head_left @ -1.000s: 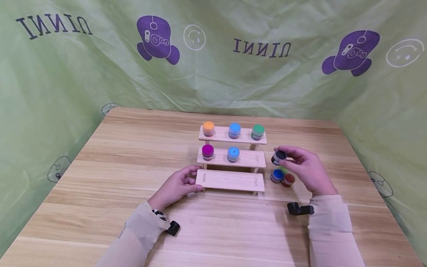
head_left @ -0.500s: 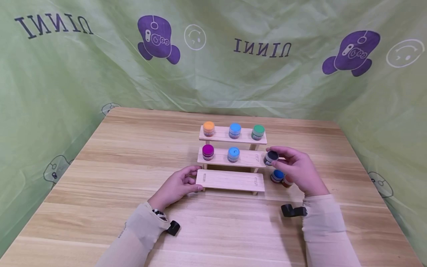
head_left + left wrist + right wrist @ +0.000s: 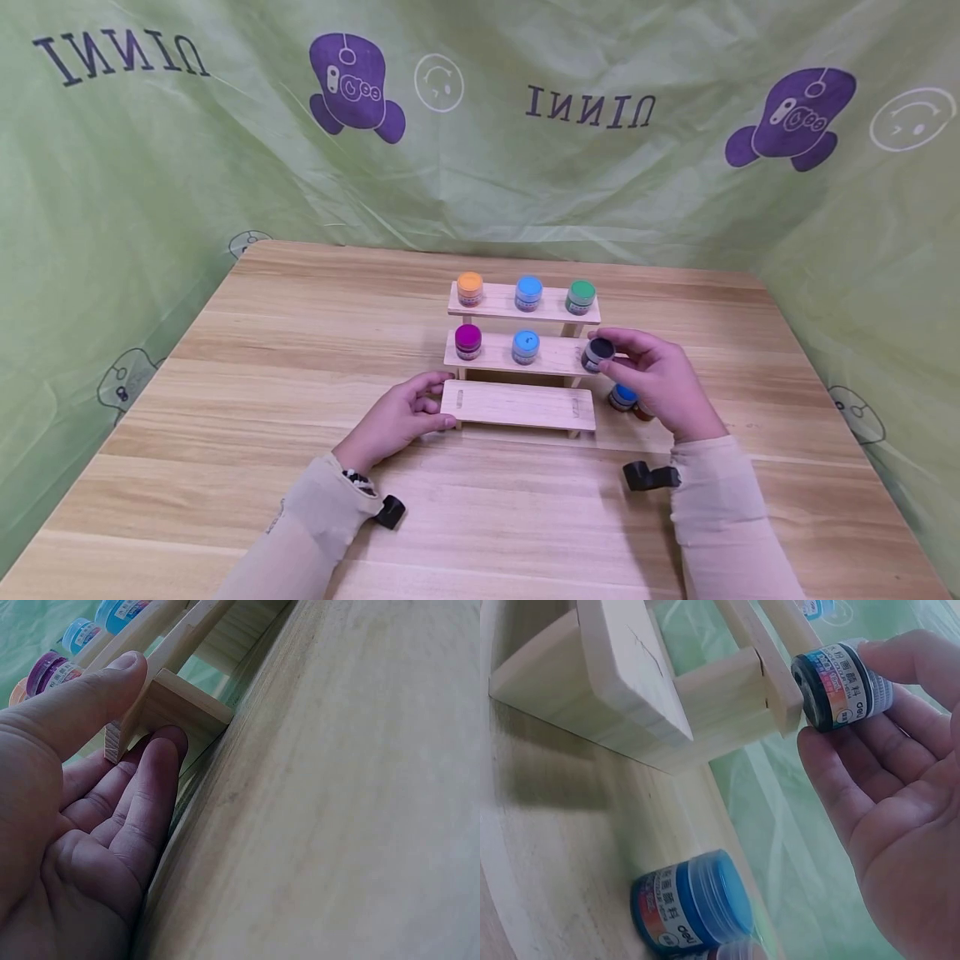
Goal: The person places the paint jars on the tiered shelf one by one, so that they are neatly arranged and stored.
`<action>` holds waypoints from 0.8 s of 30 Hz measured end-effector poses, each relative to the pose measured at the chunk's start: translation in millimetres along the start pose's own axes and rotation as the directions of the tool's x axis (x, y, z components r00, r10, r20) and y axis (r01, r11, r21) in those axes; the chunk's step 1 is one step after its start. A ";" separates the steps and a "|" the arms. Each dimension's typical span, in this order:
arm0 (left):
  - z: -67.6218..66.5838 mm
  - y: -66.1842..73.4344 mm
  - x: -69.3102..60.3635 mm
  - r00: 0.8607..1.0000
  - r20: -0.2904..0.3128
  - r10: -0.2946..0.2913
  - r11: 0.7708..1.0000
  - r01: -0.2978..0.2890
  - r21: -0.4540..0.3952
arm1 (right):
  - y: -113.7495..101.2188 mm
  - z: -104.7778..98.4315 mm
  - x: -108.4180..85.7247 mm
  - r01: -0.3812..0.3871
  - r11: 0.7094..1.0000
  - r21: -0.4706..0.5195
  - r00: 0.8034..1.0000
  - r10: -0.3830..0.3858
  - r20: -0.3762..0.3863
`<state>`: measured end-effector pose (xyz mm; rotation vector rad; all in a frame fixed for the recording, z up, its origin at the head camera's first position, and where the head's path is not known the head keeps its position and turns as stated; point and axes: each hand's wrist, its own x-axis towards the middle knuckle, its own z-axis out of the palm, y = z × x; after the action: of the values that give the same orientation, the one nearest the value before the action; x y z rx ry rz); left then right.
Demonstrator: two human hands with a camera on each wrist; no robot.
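A three-step wooden display stand (image 3: 517, 405) stands on the table. At the left end of its lowest step, my left hand (image 3: 395, 419) grips the board, thumb on one side and fingers on the other, as the left wrist view shows. My right hand (image 3: 667, 379) pinches a black paint jar (image 3: 597, 355) at the right end of the middle step. In the right wrist view the base of this black jar (image 3: 840, 686) is at the board's edge; contact is hard to tell. A purple jar (image 3: 468, 342) and a light blue jar (image 3: 525, 347) sit on the same step.
On the top step are orange (image 3: 470, 289), blue (image 3: 528, 293) and green (image 3: 581, 297) jars. Right of the stand, a dark blue jar (image 3: 622, 397) and a partly hidden red-brown jar (image 3: 642, 412) stand on the table. A green curtain (image 3: 480, 192) hangs behind.
My right hand has carried the black jar leftward, from above the loose jars to the right end of the middle step. My left hand has stayed at the lowest step.
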<state>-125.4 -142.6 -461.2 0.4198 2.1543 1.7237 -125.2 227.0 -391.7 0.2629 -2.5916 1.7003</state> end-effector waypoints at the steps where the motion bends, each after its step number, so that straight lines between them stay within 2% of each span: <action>1: 0.0 0.1 -0.1 1.000 -0.001 -0.001 1.000 0.001 0.001 | -0.2 0.9 0.2 0.001 1.000 0.002 1.000 -0.001 -0.001; 10: 0.2 -0.3 0.1 1.000 -0.002 0.002 1.000 -0.002 -0.002 | -2.7 8.3 2.1 0.035 0.998 0.043 0.999 -0.034 -0.017; 24: 0.3 0.8 -0.4 1.000 -0.003 -0.005 1.000 0.005 -0.002 | -0.4 15.8 4.7 0.056 0.998 0.016 0.998 -0.056 -0.014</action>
<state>-124.9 -142.4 -460.4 0.4107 2.1540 1.7246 -128.7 211.9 -397.1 0.3197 -2.5368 1.6999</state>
